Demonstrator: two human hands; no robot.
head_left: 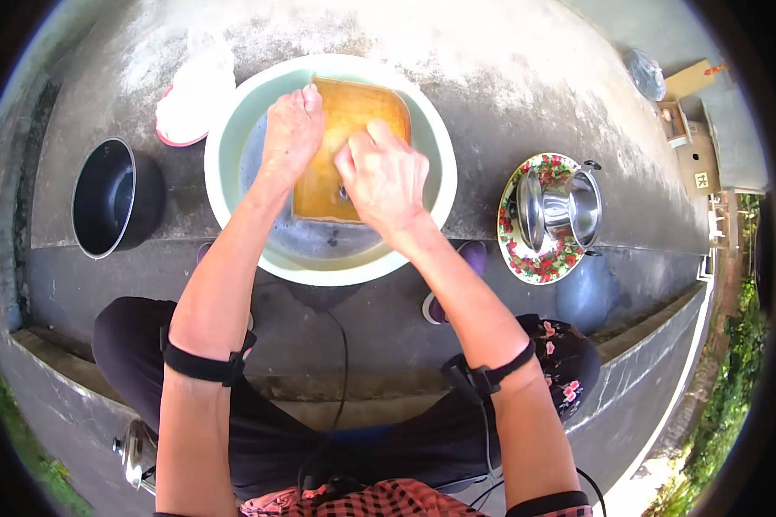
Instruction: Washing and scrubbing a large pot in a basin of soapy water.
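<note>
A yellow-brown wooden cutting board (358, 108) lies tilted in a wide pale green basin (447, 172) with shallow cloudy water at its bottom. My left hand (293, 129) is closed on the board's left edge near its far corner. Over the board's right half, my right hand (384, 177) is closed like a fist, knuckles up, and pressed to the surface. What its fingers hold, if anything, is hidden beneath the hand. A small dark spot (343, 192) shows on the board beside that hand.
Left of the basin stands a dark pot (112, 202); behind it is a white bundle (194, 103) on a red-rimmed dish. To the right, a flowered tray (539, 271) carries a shiny metal pot (585, 207) and a lid (531, 209). A black cable (345, 362) hangs below the basin.
</note>
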